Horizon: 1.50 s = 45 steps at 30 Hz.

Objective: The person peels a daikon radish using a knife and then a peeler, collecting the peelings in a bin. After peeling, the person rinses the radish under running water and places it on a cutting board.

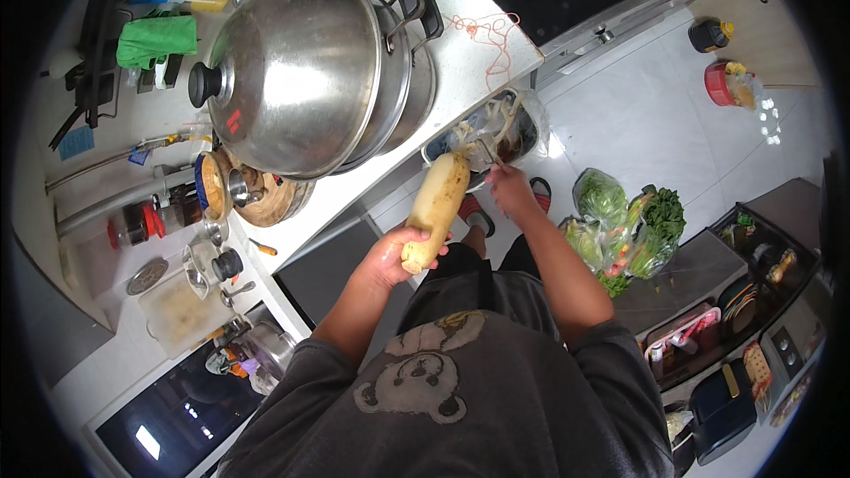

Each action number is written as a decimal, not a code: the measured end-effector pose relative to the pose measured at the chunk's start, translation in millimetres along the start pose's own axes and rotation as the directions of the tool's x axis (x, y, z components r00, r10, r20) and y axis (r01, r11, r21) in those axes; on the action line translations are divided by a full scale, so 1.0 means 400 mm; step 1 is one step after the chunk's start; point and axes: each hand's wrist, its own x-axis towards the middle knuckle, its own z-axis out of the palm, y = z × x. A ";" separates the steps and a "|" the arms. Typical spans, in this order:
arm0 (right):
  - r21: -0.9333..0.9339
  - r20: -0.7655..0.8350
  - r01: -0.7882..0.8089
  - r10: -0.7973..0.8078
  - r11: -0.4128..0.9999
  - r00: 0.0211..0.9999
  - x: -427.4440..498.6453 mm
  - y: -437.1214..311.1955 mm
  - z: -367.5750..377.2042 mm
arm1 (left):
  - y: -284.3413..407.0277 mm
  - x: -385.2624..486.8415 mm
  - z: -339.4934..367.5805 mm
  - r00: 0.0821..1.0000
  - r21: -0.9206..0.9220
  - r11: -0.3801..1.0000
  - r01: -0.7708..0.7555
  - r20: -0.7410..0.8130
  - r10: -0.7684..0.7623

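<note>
A large daikon radish [435, 209] lies in the grip of my left hand [396, 253], its stem end towards me. One face of it is pale and smooth; the rest carries yellowish, brown-spotted skin. My right hand [512, 191] is closed around a peeler [488, 151], whose metal head is close to the radish's far end. Whether the blade touches the radish I cannot tell. Beneath both hands stands a lined waste bin [528, 129] with peel strips [503, 111] and plastic in it.
A big steel steamer pot [299, 73] stands on the white counter [458, 73], near tangled pink string [488, 30]. Bagged green vegetables [601, 199] are to the right, by a dark shelf unit [690, 279]. A red tub [724, 84] and a dark bottle [707, 35] stand on the tiled floor [617, 93].
</note>
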 end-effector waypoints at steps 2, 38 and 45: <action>-0.107 0.047 0.124 -0.119 0.987 0.992 -0.081 -0.062 -0.011 | 0.000 0.017 -0.013 1.000 0.018 1.000 0.011 -0.027 -0.010; -0.484 0.067 0.254 -0.254 0.837 0.965 -0.103 -0.130 -0.031 | 0.032 0.007 0.014 1.000 0.126 0.992 0.017 -0.005 -0.016; 0.086 -0.072 0.000 0.006 0.996 0.997 0.019 0.005 -0.027 | 0.016 -0.045 0.032 0.998 0.065 0.997 -0.032 0.057 0.028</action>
